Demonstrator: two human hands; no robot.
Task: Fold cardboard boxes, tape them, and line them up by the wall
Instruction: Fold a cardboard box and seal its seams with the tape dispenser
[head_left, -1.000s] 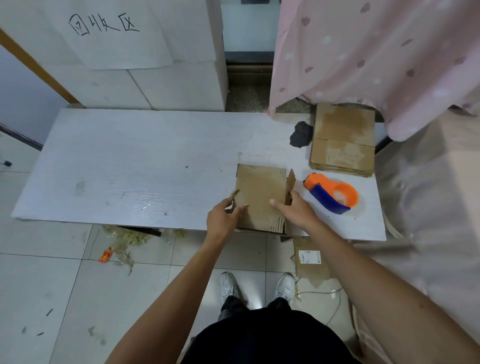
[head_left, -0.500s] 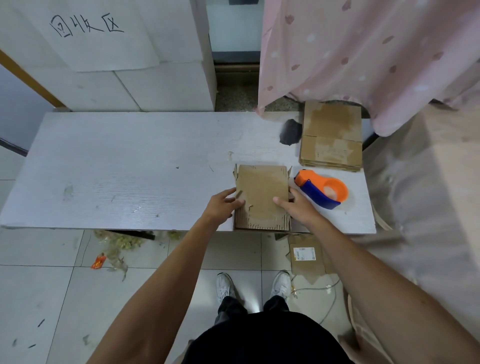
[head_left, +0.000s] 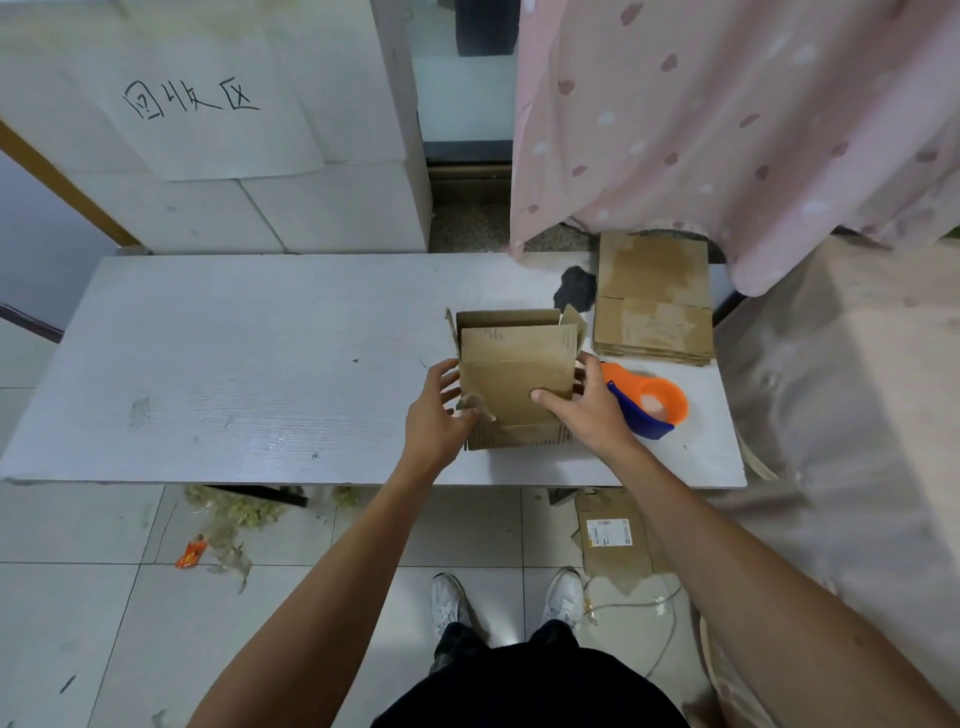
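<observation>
A small brown cardboard box (head_left: 511, 371) stands half-opened on the white table (head_left: 249, 364), its flaps sticking up at the far side. My left hand (head_left: 439, 415) grips its left side and a torn lower flap. My right hand (head_left: 584, 402) holds the right side, thumb pressed on the near panel. An orange and blue tape dispenser (head_left: 647, 402) lies just right of my right hand. A stack of flat cardboard boxes (head_left: 652, 301) lies at the table's far right corner.
A pink curtain (head_left: 727, 130) hangs over the table's far right. White blocks with a handwritten paper sign (head_left: 208, 104) stand behind the table. On the floor lie a flattened labelled carton (head_left: 610, 535), a cable, straw scraps and an orange wrapper (head_left: 191, 552).
The flat cardboard has been pushed open into a box shape. Both hands moved from its near edge up onto its sides.
</observation>
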